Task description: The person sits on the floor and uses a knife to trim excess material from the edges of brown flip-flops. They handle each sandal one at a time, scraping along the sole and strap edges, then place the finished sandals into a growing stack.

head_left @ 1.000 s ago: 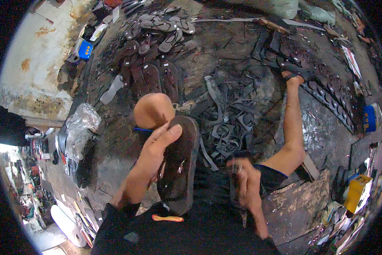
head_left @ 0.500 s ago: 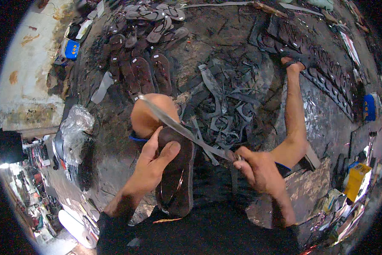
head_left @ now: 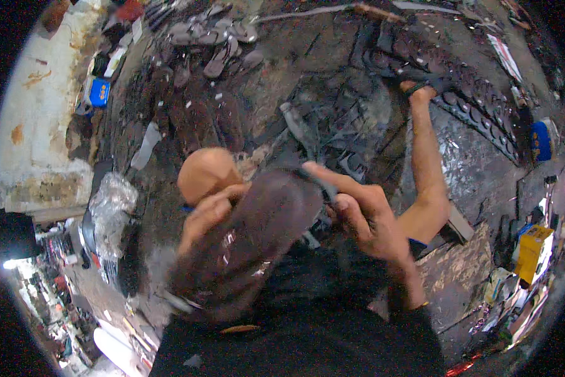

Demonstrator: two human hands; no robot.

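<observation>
A dark brown flip-flop (head_left: 257, 220), blurred by motion, slants up to the right in front of my lap. My left hand (head_left: 210, 217) grips its left edge, with the fingers partly hidden behind the sole. At the flip-flop's upper right end is my right hand (head_left: 367, 217), its index finger stretched along the rim and its thumb bent. Between that thumb and finger shows a narrow grey strip-like piece (head_left: 324, 187); blur hides its exact kind. My bare knee (head_left: 208, 173) is just beyond the left hand.
Grey cut scraps (head_left: 301, 129) lie heaped on the dark floor ahead. Several finished-looking flip-flops (head_left: 219, 56) are piled at the far left. Rows of dark straps or sandals (head_left: 483, 119) lie far right, beyond my outstretched leg (head_left: 427, 157). A clear plastic bag (head_left: 114, 198) sits left, a yellow box (head_left: 533, 254) right.
The flip-flop has been lifted and tilted to the right, the left hand moving with it. The right hand has come up against its end. The long grey strip no longer crosses over the flip-flop.
</observation>
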